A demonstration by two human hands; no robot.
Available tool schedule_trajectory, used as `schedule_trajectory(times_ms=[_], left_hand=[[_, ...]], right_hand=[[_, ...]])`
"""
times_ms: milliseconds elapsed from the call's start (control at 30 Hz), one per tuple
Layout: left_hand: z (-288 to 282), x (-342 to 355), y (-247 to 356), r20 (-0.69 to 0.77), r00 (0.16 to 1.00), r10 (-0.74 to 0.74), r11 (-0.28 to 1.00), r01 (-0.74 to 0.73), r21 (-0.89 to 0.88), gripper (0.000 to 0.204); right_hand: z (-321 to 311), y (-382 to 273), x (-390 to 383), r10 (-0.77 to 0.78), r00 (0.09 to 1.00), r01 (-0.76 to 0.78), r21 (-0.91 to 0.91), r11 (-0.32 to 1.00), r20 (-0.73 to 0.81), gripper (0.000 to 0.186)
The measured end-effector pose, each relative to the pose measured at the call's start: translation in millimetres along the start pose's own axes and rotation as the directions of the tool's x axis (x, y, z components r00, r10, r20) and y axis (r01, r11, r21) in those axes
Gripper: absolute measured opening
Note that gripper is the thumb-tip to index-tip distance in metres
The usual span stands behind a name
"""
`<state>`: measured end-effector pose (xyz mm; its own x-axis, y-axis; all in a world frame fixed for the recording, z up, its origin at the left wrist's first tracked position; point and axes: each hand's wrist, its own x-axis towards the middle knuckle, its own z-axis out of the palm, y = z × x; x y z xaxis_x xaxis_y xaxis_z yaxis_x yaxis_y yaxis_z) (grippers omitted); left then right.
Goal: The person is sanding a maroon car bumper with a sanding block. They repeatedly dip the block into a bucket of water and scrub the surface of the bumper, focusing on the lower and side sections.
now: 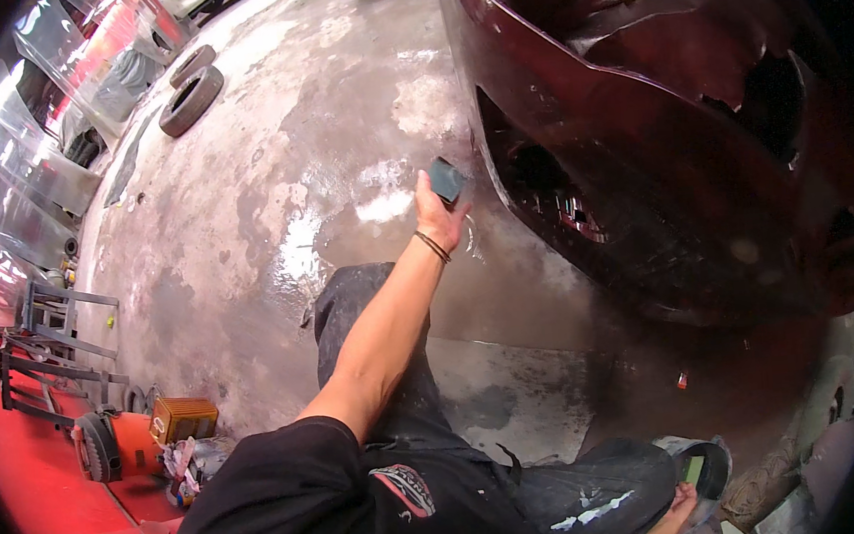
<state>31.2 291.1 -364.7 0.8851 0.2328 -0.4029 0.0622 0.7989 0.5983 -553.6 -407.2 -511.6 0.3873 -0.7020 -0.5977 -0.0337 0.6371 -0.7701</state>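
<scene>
While the left hand (438, 216) reaches up at frame centre, its fingers are clamped on a dark grey sanding block (447, 180) held just beside the edge of the dark red car bumper (639, 150) filling the upper right. At the lower right edge, the right hand (681, 503) rests beside a small dark container (705, 466); whether its fingers are closed cannot be told. Two tyres (190, 90) lie upper left on the wet concrete floor (274, 239), and an orange power tool (120, 444) sits lower left.

The person wears a black short-sleeved shirt (295, 498) with a red and white emblem (402, 490) on the chest. Below the shirt are dark trousers (575, 486) smeared with pale paint. A thin dark bracelet (432, 246) circles the left wrist, well above the emblem.
</scene>
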Motion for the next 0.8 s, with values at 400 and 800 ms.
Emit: schedule_trajectory(times_ms=[400,800], left_hand=[[103.2,21.7,46.4,0.304,0.755,0.581,0.593,-0.649,0.477,0.071],[203.9,7.8,114.8,0.427,0.753,0.501,0.467,-0.650,0.599,0.076]], right_hand=[[681.4,-138.4,-400.8,0.320,0.479,0.600,-0.571,0.561,0.818,0.040],[873.6,-44.1,-485.1,-0.144,-0.381,0.770,0.227,-0.596,0.913,0.036]])
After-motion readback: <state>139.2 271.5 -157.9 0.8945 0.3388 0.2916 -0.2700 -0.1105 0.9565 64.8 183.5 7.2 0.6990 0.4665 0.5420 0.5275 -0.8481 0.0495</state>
